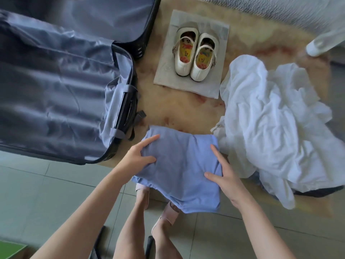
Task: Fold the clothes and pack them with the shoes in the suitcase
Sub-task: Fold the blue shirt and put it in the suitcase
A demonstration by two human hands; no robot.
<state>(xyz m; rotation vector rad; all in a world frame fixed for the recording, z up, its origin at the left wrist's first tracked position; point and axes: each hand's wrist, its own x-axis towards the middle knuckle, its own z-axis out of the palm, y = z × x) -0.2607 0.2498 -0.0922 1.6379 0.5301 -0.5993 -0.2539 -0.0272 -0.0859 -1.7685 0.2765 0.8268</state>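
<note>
A folded light-blue garment [181, 165] is held just above the rug's near edge. My left hand [139, 155] grips its left side, thumb on top and fingers under the fold. My right hand [223, 172] grips its right side the same way. An open suitcase [61, 94] with grey lining lies to the left. A pair of cream shoes [194, 55] with colourful insoles stands on a grey dust bag [168, 71] beyond the garment. A crumpled white garment [276, 124] lies in a heap to the right.
A tan rug [177, 111] covers the floor under the clothes and shoes, with grey tiles [46, 184] nearer me. My legs and pink slippers [168, 215] are below the blue garment. A dark cloth [317, 191] peeks from under the white heap. A white furniture leg [317, 45] stands at the far right.
</note>
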